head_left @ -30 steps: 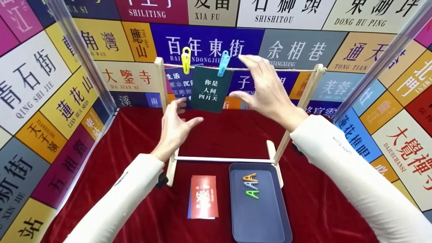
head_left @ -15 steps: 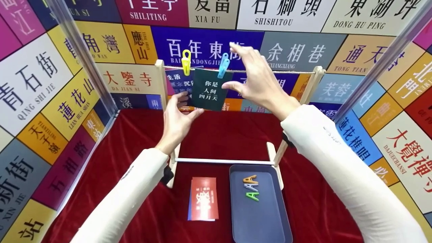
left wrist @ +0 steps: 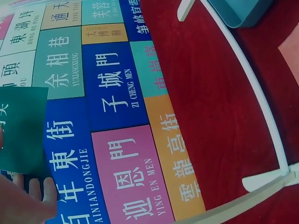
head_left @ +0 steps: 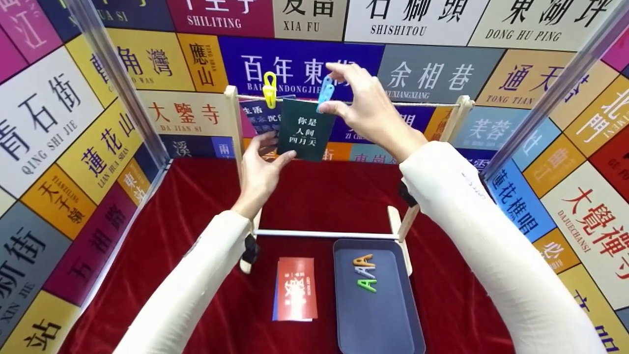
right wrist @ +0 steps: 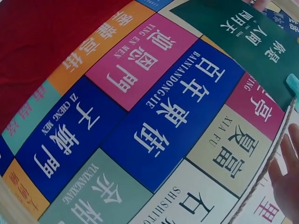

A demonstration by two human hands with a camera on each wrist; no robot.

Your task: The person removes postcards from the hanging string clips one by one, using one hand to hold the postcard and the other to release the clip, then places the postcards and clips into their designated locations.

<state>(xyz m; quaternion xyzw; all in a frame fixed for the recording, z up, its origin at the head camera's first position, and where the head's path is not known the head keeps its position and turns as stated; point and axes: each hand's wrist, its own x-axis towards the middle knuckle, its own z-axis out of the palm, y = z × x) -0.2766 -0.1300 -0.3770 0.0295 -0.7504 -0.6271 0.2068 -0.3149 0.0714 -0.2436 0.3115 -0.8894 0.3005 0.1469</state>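
Note:
A dark green card [head_left: 305, 130] with white characters hangs from the cord [head_left: 422, 104] of a wooden frame. The blue clothespin [head_left: 326, 91] stands at its top right; a yellow clothespin [head_left: 270, 89] sits further left. Partly hidden behind the green card is a purple-blue card [head_left: 260, 118]. My left hand [head_left: 259, 169] is at the green card's lower left corner, thumb in front, fingers spread past the side edge. My right hand [head_left: 366, 101] reaches around the blue clothespin, its thumb overlapping the lower end. In the right wrist view those fingers [right wrist: 285, 172] look extended, beside the cord.
Below, a stack of cards with a red one [head_left: 297, 287] on top lies on the dark red cloth [head_left: 196, 285]. The grey-blue tray [head_left: 376, 324] to its right holds an orange clothespin [head_left: 363, 260], a grey one [head_left: 364, 271] and a green one [head_left: 367, 285]. Printed panels surround the table.
My right hand has moved left to the blue clothespin. My left hand has risen slightly, its thumb coming up over the green card's lower corner. Both clothespins and the cards stay on the cord.

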